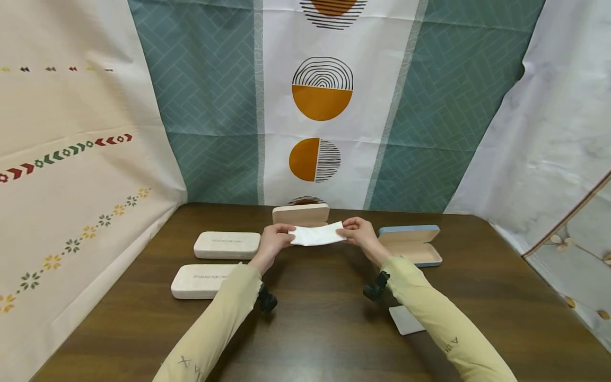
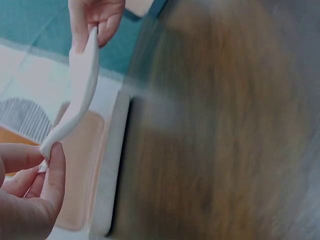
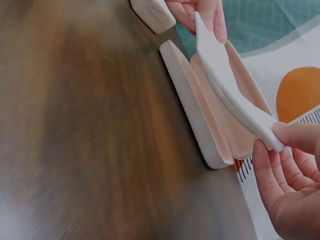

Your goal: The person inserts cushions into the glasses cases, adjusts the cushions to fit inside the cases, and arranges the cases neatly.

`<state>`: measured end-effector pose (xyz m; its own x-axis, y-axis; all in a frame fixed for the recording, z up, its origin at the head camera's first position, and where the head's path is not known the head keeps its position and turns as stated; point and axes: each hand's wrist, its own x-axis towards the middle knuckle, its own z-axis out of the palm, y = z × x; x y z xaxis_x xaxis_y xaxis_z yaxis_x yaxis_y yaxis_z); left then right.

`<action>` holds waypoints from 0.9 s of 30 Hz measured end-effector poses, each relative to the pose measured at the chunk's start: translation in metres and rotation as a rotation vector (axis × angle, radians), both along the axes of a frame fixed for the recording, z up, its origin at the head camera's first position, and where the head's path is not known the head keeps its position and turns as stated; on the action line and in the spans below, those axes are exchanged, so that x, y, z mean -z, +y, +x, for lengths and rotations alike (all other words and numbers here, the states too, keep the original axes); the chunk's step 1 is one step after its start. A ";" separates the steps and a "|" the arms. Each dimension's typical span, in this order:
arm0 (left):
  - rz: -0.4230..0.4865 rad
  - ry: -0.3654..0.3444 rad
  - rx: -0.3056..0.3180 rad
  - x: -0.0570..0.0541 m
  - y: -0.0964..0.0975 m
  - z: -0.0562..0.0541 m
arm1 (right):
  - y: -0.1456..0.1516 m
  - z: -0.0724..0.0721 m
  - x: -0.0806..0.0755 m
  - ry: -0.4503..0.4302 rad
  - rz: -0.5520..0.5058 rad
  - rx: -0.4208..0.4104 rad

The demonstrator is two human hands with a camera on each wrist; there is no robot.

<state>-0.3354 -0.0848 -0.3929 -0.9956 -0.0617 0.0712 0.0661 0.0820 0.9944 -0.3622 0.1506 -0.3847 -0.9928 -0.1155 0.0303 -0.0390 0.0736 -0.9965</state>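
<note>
A folded white cloth (image 1: 316, 235) is stretched between both hands, sagging slightly, above an open glasses case (image 1: 300, 214). My left hand (image 1: 272, 246) pinches its left end between thumb and fingers. The right hand (image 1: 361, 234) pinches the other end the same way. From the left wrist view, the cloth (image 2: 82, 90) curves in a thin, layered strip. In the right wrist view, the open case (image 3: 195, 105) with its pinkish lining lies below and behind the cloth (image 3: 225, 85).
Two closed white cases (image 1: 227, 245) (image 1: 202, 281) lie at the left, the nearer one partly behind my left sleeve. At the right stands an open blue case (image 1: 410, 245). Another white folded piece (image 1: 404, 320) lies by the right forearm. Hanging fabric (image 1: 215, 106) borders the wooden table (image 1: 324, 339).
</note>
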 end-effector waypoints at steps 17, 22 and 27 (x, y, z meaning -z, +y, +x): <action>-0.248 -0.001 -0.096 0.002 -0.019 -0.026 | -0.030 -0.040 0.018 0.011 0.013 0.044; -0.330 0.006 -0.122 0.004 -0.020 -0.031 | -0.033 -0.043 0.022 0.038 0.091 0.051; -0.426 0.005 -0.153 0.007 -0.021 -0.034 | -0.035 -0.048 0.025 0.071 0.211 0.094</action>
